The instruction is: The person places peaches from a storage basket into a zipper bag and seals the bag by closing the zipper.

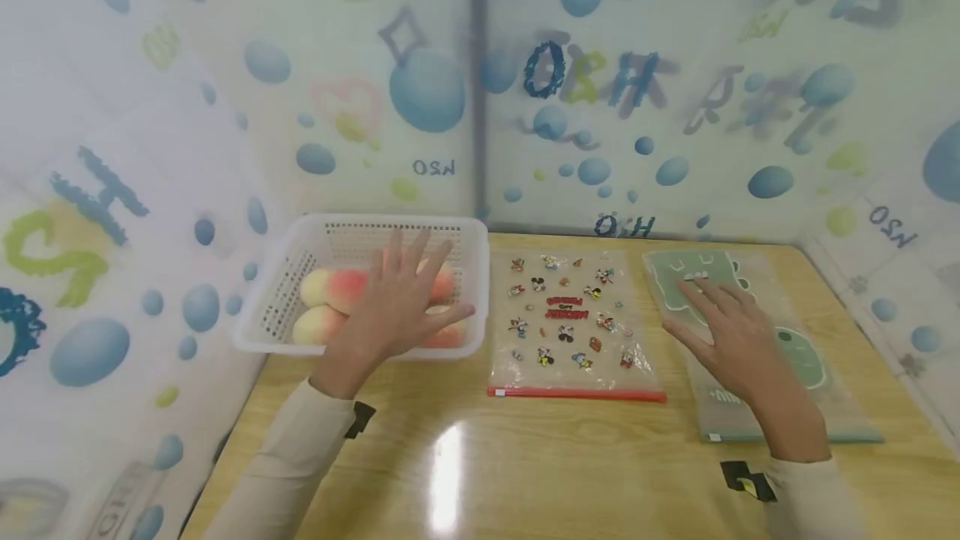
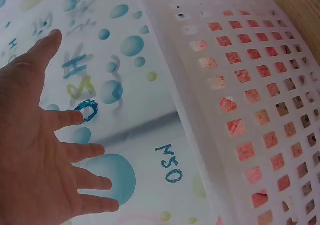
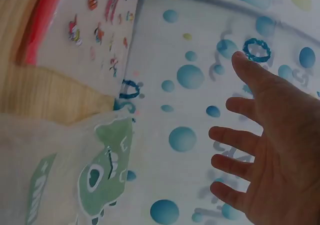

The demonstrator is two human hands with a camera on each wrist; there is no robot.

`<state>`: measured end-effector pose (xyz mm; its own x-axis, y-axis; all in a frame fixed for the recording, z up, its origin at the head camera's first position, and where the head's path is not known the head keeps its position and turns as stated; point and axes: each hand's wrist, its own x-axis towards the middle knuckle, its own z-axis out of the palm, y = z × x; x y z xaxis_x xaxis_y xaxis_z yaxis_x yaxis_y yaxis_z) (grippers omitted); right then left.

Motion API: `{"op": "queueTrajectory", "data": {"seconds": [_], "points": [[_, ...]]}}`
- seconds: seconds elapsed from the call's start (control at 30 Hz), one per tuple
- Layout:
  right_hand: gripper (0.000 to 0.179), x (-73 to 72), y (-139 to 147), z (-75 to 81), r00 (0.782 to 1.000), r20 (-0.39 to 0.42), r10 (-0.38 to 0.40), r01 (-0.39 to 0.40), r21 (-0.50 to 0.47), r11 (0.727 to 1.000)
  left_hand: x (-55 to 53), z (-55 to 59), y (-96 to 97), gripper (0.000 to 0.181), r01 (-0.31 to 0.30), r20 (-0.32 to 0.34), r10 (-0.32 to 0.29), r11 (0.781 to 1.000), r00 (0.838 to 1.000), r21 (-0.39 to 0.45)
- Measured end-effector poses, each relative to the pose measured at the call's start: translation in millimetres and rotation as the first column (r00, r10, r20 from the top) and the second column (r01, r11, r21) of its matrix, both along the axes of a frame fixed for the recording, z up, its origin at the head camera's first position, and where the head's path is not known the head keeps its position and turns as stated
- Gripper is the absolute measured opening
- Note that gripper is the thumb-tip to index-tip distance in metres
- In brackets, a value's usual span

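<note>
My left hand (image 1: 395,304) is spread with straight fingers above a white plastic basket (image 1: 247,332). Inside the basket lie several red-and-yellow peaches (image 1: 318,325), partly hidden by the hand. In the left wrist view the palm (image 2: 35,160) shows bare beside the basket's perforated wall (image 2: 187,110). My right hand (image 1: 738,340), fingers also spread, is over a clear zip bag (image 1: 798,357) with green dinosaur print and a green slider edge. Nothing sits in the right palm (image 3: 282,160) in the right wrist view. Between the hands lies a clear zip bag (image 1: 573,365) with cartoon figures and a red slider edge.
Everything stands on a wooden table (image 1: 585,473) with a glare streak at its front. A pale wall covering (image 1: 360,182) with blue bubbles and letters closes off the back and both sides. The basket is near the left wall, the green-printed bag toward the right.
</note>
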<state>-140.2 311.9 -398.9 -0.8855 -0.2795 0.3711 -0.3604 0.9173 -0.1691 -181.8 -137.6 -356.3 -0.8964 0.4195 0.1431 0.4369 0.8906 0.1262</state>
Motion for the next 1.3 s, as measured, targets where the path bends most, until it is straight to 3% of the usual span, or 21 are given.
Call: {"op": "queueTrajectory", "data": {"seconds": [0.43,0.73,0.97,1.13,1.3], "points": [[0.041,49.8,55,-42.7,0.989,0.142,-0.051,0.052,-0.005,0.999,5.0,-10.8,1.2,0.081,0.059,-0.151,-0.060,0.998,0.987,-0.008],[0.034,82.6,97,-66.2,0.945,0.280,-0.166,0.166,0.023,0.986,6.3,-21.3,4.3,0.063,0.121,-0.211,-0.109,0.992,0.971,0.044],[0.040,90.5,112,-73.5,0.889,0.423,-0.176,0.182,0.026,0.983,6.4,-25.0,8.3,0.044,0.170,-0.241,-0.145,0.981,0.960,0.088],[0.039,93.6,114,-78.7,0.881,0.433,-0.192,0.197,0.034,0.980,8.2,-30.1,12.0,0.036,0.196,-0.263,-0.164,0.975,0.951,0.104],[0.024,96.2,116,-80.7,0.878,0.427,-0.214,0.216,0.045,0.975,9.2,-34.7,13.8,0.030,0.235,-0.318,-0.184,0.963,0.930,0.129]]}}
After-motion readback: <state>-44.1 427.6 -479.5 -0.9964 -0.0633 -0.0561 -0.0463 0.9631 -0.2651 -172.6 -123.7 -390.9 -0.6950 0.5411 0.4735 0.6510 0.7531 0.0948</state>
